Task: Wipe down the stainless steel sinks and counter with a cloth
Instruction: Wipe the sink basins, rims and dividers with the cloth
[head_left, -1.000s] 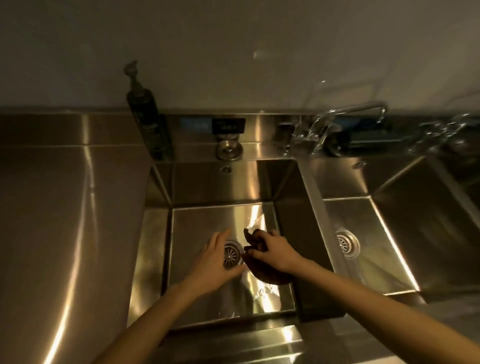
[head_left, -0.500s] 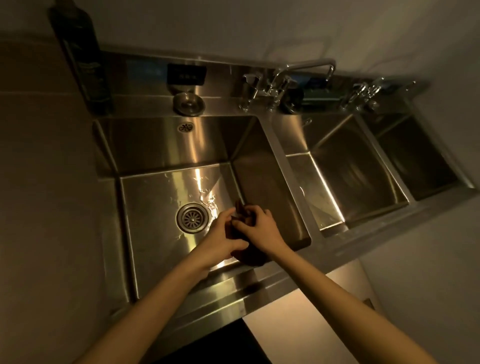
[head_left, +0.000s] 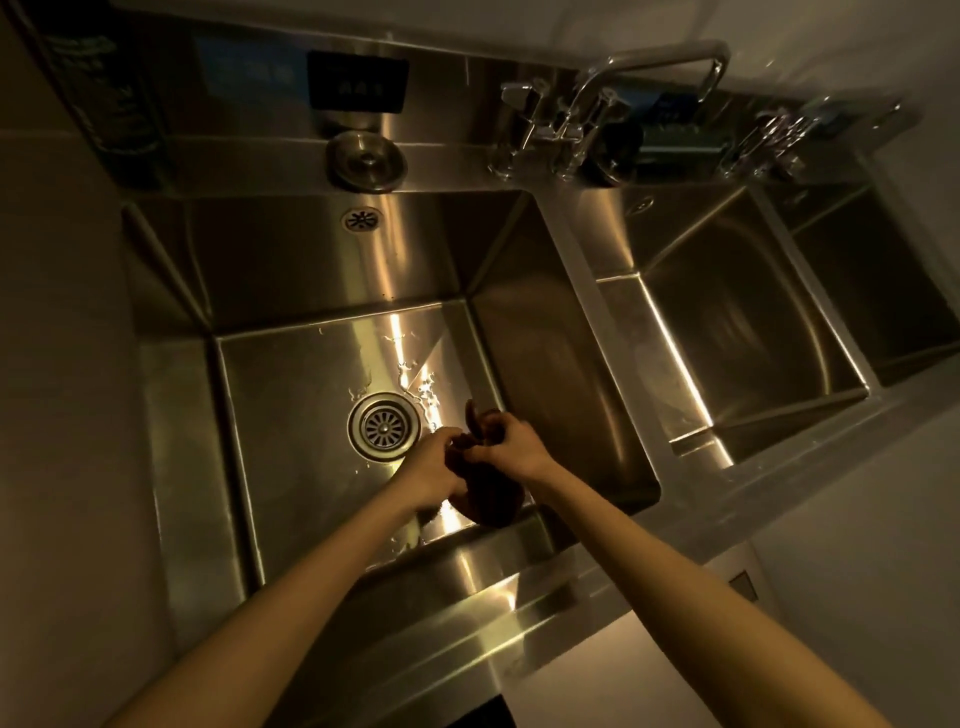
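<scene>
1. Cloth (head_left: 488, 501): dark and bunched, it hangs between your two hands inside the left sink (head_left: 291, 374), at about 4 o'clock from the drain (head_left: 383, 426), near the front wall.
2. Your left hand (head_left: 431, 470) has its fingers curled onto the cloth's upper part from the 9 o'clock side.
3. Your right hand (head_left: 514, 447) grips the same wad from 3 o'clock, fingers bent tight round it; a fold sticks up above them.
4. Water droplets (head_left: 415, 379) glint at 1 o'clock of the drain.
5. The faucet (head_left: 660, 60) stands at 1 o'clock of the left sink, and a round metal plug (head_left: 366, 160) sits at 12 o'clock.
</scene>
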